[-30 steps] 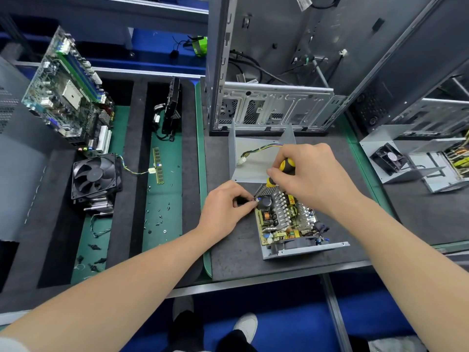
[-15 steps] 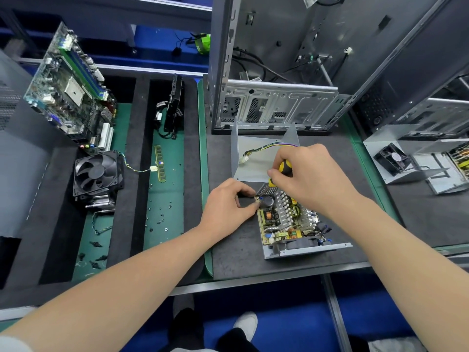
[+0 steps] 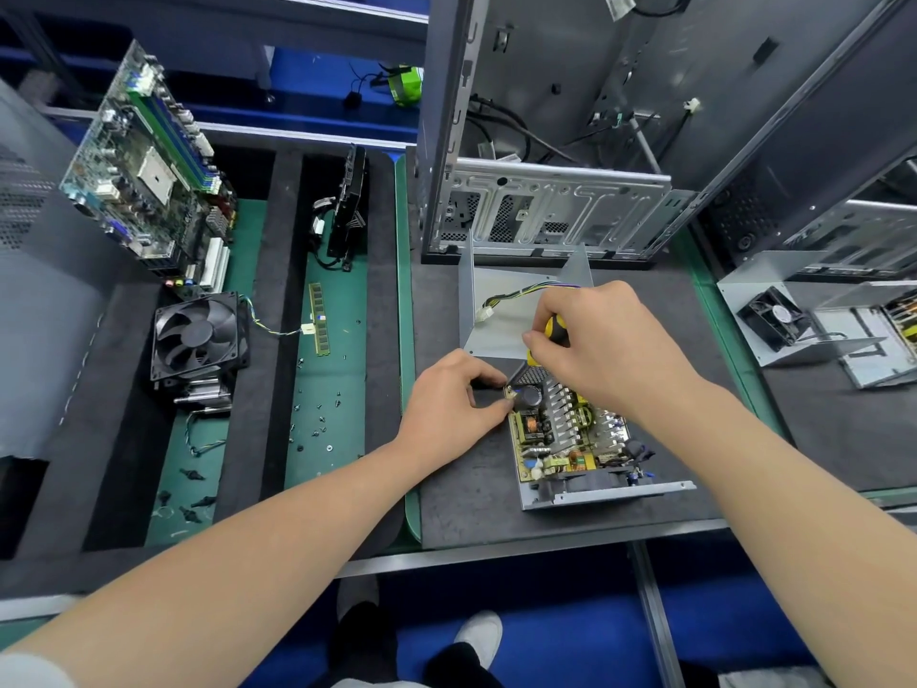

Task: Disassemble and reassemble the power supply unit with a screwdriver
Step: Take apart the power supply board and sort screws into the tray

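Observation:
The opened power supply unit lies on the dark mat, its circuit board, heat sinks and coils exposed in a grey metal tray. Its removed grey cover stands just behind, with a yellow-black cable and white plug on it. My right hand grips the yellow-black screwdriver upright over the board's far left corner; the tip is hidden. My left hand pinches at that same corner beside a black capacitor; what it pinches is too small to see.
An open computer case stands behind the cover. To the left lie a motherboard, a black fan, a RAM stick and several loose screws on green mat. A second fan and opened unit sit right.
The camera view shifted slightly. Both hands stay at the board's far left corner, with the screwdriver handle turned a little in my right hand.

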`<state>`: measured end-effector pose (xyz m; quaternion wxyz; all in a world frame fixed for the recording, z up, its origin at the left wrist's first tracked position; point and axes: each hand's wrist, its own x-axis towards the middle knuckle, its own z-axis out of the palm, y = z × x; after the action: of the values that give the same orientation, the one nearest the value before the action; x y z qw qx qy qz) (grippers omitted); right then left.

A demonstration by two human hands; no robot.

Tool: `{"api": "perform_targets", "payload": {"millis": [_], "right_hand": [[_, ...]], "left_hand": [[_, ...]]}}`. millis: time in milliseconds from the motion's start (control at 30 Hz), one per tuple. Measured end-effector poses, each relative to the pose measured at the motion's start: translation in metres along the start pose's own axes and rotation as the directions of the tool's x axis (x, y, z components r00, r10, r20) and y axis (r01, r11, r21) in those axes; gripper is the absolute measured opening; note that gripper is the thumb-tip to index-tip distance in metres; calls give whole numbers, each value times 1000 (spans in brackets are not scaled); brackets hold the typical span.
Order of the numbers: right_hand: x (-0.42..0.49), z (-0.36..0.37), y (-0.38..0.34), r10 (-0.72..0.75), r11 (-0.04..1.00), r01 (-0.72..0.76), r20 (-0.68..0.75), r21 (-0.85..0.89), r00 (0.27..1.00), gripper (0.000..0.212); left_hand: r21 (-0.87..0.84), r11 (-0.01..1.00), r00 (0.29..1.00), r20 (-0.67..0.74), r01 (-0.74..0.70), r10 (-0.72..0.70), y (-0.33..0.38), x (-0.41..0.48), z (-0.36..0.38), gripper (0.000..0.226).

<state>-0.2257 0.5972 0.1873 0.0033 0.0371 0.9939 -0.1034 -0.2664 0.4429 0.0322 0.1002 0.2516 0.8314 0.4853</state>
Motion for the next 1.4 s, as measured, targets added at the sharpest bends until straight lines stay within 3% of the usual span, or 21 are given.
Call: {"api": "perform_targets", "payload": {"millis": [1033, 1233, 1400], "right_hand": [[3, 3, -6, -8, 999, 8, 3, -51, 1000, 12], [3, 1, -8, -49, 996, 52, 49, -74, 998, 12], [3, 1, -9, -48, 995, 53, 66, -79, 997, 13]], "left_hand": [[12, 999, 999, 4, 32, -32, 0, 0, 2, 12], [-6, 991, 991, -15, 134, -134, 4, 7, 3, 10], [-14, 973, 972, 62, 230, -228, 5, 20, -2, 13]]}}
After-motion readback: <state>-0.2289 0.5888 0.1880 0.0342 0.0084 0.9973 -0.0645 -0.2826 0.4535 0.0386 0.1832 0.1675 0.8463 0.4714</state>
